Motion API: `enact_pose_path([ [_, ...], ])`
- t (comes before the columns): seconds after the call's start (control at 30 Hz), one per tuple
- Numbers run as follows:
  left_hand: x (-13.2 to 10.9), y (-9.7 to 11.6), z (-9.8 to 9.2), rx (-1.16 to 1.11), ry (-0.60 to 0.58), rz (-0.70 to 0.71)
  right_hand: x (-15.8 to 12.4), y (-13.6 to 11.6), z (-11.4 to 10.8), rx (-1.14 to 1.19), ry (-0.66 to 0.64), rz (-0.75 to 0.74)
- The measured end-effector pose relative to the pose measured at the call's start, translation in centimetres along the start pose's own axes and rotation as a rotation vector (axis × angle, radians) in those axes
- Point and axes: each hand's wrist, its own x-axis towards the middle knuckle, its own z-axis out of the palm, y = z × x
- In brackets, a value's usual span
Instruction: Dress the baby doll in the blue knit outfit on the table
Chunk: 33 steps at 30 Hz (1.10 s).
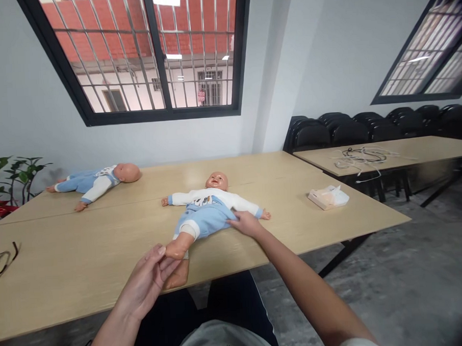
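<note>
A baby doll (217, 204) in a white and blue outfit lies on its back on the wooden table (81, 256), head toward the window and arms spread. Its legs are swung over to the left, feet near the table's front edge. My left hand (153, 273) is closed around the upper bare foot (176, 247), thumb on top and fingers below. The other foot (178, 275) lies just beneath it. At the doll's hip, my right hand (245, 223) pinches the blue trousers (213, 217) from the side.
A second baby doll (97, 183) lies at the back left, near a green plant (19, 174). Glasses (3, 262) rest at the left edge. A tissue pack (328, 197) sits to the right. Cables (362, 156) cover part of another table, with stacked black chairs (338, 130) behind.
</note>
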Motion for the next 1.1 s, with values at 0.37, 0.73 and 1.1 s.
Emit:
enact_pose_path([
  [0.37, -0.3, -0.8, -0.5, -0.016, 0.055, -0.069, -1.7, -1.2, -1.9, 0.362, -0.467, 0.011],
  [0.73, -0.8, 0.0, -1.0, 0.039, 0.012, -0.042, 0.7, 0.3, 1.3, -0.128, 0.157, 0.177],
  [1.1, -0.8, -1.2, -0.9, 0.030, 0.005, -0.045, -2.1, -0.7, -0.3, 0.303, -0.137, 0.028],
])
